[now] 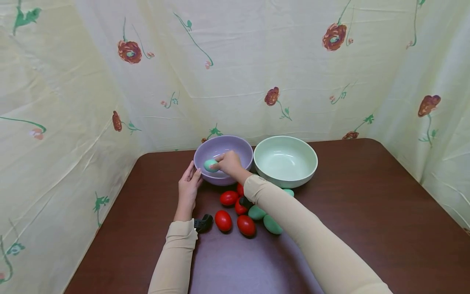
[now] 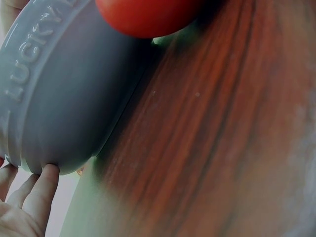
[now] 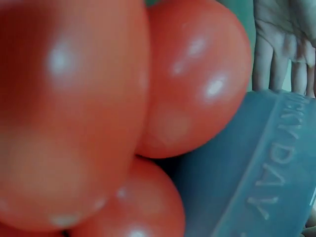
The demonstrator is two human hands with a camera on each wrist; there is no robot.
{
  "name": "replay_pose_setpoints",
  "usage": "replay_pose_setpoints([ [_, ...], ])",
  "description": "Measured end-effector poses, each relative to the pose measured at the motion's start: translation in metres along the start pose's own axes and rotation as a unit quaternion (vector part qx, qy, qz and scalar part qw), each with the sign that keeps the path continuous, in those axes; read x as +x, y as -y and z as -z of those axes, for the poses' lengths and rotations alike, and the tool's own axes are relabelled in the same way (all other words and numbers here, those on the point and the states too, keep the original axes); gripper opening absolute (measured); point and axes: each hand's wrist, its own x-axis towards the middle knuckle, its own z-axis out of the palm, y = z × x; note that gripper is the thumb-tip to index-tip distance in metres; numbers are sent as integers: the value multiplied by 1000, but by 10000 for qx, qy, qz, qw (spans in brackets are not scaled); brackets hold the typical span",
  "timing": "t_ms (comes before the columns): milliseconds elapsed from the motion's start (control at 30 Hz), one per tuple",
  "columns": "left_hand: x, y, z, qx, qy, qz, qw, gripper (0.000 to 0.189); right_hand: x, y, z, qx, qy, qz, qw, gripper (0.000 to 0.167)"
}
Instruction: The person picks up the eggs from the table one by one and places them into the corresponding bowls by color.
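Now your right hand is pinching one green egg, your straight-fingered left hand touching one purple bowl near five red eggs.

Around purple bowl: green bowl blocks right, red eggs near side, left hand left rim, right hand plus mint egg inside; free tabletop farther left.

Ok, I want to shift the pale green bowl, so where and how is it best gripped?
Probably the right-hand rim of the pale green bowl, pinched from the right and slightly above: it stands upright, its raised edge exposed. Its left edge sits close beside the purple bowl, and the right sleeve crosses near its front.
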Motion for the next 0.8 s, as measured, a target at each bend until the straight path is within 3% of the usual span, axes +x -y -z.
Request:
replay_pose_setpoints([
  [500,0,1,-1,-4,13,-60,10000,59,5,-5,-3,-312,274,-266,9988,39],
  [800,0,2,-1,-16,-2,11,10000,59,3,-5,-4,-299,325,-183,9989,38],
])
